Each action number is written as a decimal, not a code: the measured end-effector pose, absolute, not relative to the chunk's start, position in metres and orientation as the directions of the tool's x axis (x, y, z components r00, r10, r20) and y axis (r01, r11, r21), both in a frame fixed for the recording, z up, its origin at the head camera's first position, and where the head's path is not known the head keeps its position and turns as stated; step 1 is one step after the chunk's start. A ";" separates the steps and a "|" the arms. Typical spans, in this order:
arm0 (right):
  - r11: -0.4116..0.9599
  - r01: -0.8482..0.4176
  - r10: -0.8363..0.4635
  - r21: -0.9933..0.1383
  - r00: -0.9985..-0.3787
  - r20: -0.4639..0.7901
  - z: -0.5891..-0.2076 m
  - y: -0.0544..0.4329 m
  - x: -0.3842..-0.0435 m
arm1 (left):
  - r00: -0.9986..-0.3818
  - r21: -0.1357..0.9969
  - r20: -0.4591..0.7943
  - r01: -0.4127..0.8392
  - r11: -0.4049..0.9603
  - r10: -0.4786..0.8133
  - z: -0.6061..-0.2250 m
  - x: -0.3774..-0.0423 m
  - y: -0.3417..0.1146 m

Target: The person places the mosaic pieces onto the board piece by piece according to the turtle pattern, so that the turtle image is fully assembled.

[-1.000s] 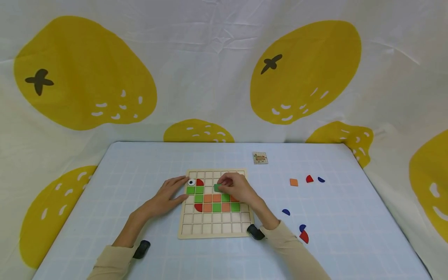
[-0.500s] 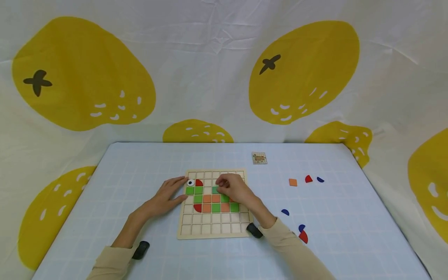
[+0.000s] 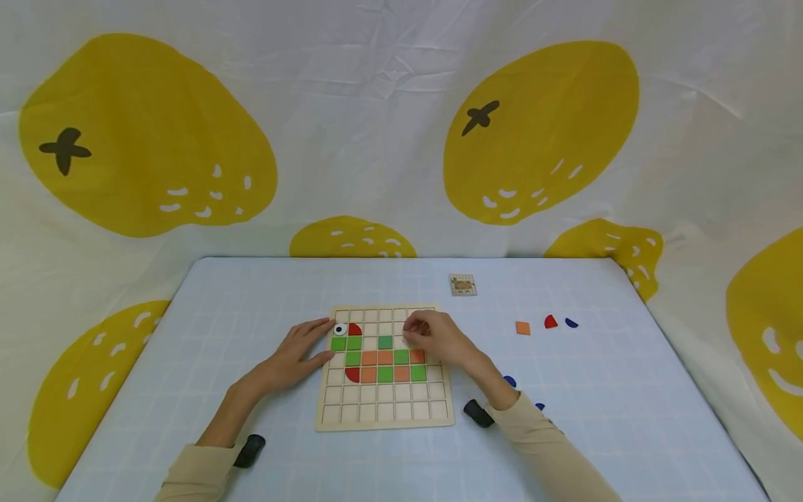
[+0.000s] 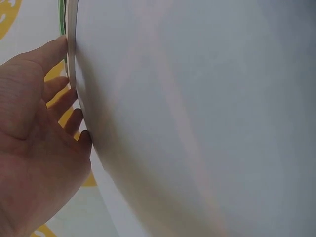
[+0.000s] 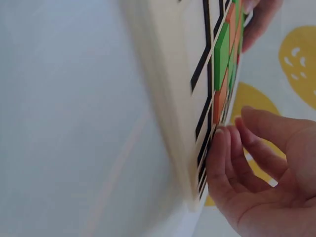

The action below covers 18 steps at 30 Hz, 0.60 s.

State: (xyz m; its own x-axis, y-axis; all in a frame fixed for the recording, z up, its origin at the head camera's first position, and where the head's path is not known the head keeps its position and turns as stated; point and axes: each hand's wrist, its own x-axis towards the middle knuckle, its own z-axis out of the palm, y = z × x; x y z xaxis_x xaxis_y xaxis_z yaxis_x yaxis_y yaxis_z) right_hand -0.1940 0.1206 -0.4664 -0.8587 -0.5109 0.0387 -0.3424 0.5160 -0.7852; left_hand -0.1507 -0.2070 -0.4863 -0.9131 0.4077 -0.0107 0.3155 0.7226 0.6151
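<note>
A square wooden grid board point(image 3: 383, 413) lies on the table, with green, orange and red tiles and a white eye piece point(image 3: 339, 329) in its cells. A darker teal-green tile point(image 3: 385, 342) sits alone above the orange and green rows. My left hand point(image 3: 300, 355) rests at the board's left edge, thumb and fingertips touching it, as the left wrist view shows too. Above the board's right part hovers my right hand point(image 3: 444, 339). In the right wrist view, this hand point(image 5: 261, 173) has loosely bent fingers, its thumb apart, and nothing visible between them.
To the right lie an orange square point(image 3: 523, 328), a red wedge point(image 3: 551, 321) and a blue half-disc point(image 3: 571, 323). More blue pieces point(image 3: 510, 381) are partly hidden by my right arm. A small pattern card point(image 3: 463, 284) lies behind the board.
My right hand has let go of the teal-green tile, which now lies on the board, and has shifted to the right. The left hand stays at the board's edge.
</note>
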 end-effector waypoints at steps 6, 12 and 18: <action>0.544 -0.335 -0.464 -0.769 -0.884 0.056 -0.467 0.140 -0.195 | -0.911 0.618 -0.004 0.322 0.717 0.413 -0.485 -0.151 -0.207; 0.580 -0.282 -0.390 -0.764 -0.920 0.044 -0.464 0.162 -0.195 | -0.911 0.621 0.000 0.323 0.714 0.412 -0.486 -0.151 -0.207; 0.638 -0.231 -0.311 -0.734 -0.950 0.029 -0.465 0.186 -0.195 | -0.915 0.613 -0.009 0.313 0.725 0.403 -0.487 -0.150 -0.207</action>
